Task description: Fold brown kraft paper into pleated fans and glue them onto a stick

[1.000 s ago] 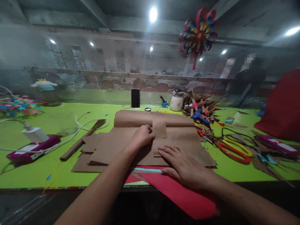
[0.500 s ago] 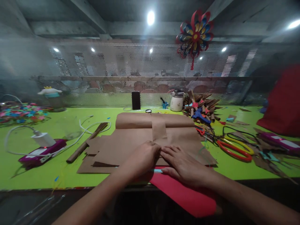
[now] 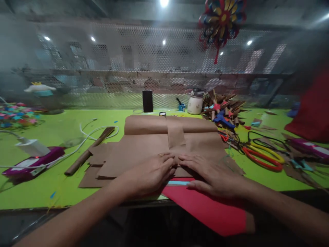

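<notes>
Layered brown paper point(image 3: 133, 151) lies in the middle of the green table, its far end rolled up, with a brown strip point(image 3: 175, 135) across the roll. My left hand point(image 3: 156, 171) rests flat on the near part of the paper, fingers extended and a ring on one finger. Close beside it, my right hand point(image 3: 210, 173) lies spread on the same paper, its thumb over a light-blue strip point(image 3: 177, 183). Under my right hand and forearm, red paper point(image 3: 213, 212) hangs past the table's near edge.
A brown paper stick point(image 3: 82, 161), white cable and purple power strip point(image 3: 48, 159) lie left. Right are orange-handled scissors point(image 3: 262, 159), a blue glue gun point(image 3: 223, 120) and bundled brown sticks point(image 3: 232, 106). A black box point(image 3: 147, 101) and white jar point(image 3: 195, 103) stand behind.
My left hand has gone from bent, gathered fingers to lying flatter on the paper. My right hand is slightly farther right. The camera view has tilted down and come closer.
</notes>
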The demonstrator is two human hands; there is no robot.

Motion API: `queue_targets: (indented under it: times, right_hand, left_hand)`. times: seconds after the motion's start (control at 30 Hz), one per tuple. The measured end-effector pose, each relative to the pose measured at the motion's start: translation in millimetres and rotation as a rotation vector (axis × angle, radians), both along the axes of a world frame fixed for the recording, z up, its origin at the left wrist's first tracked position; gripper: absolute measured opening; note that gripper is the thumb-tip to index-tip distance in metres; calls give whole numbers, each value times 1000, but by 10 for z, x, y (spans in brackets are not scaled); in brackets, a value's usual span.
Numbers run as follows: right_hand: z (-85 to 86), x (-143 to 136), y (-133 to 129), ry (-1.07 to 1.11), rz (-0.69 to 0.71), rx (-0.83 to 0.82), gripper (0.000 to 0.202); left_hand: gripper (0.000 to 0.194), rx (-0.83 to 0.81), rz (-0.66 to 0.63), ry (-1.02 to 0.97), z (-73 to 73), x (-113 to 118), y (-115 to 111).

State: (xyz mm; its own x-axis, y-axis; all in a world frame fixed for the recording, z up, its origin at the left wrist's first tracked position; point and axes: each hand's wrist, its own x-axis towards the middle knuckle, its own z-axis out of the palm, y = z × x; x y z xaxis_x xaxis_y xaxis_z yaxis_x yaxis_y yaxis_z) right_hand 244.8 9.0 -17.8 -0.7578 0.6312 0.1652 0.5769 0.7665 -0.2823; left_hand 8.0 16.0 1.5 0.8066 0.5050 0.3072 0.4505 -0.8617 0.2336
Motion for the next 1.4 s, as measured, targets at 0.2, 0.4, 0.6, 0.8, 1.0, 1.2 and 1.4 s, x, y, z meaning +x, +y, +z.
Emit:
queue_targets:
  times: [0.2, 0.4, 0.6, 0.8, 1.0, 1.2, 1.4]
  right_hand:
    - [-8, 10, 12, -76, -13, -7, 61]
    - [-2, 76, -3, -135, -29, -12, 60]
    - [-10, 204, -33, -134, -75, -7, 57]
    - [-49, 233, -29, -79, -51, -19, 57]
    - [-8, 210, -54, -76, -72, 30, 52]
    - [186, 14, 199, 31, -84, 127, 31]
    - [-55, -94, 433, 99, -224, 212, 28]
  left_hand:
    - [34, 77, -71, 89, -49, -64, 43]
    - [40, 72, -54, 144, -86, -103, 69]
    - [40, 59, -19, 137, -51, -99, 37]
    - [42, 70, -2, 161, -73, -81, 5]
    - [41, 63, 42, 115, -61, -82, -10]
    - [41, -101, 106, 42, -40, 18, 263]
    - [28, -205, 593, -163, -167, 52, 531]
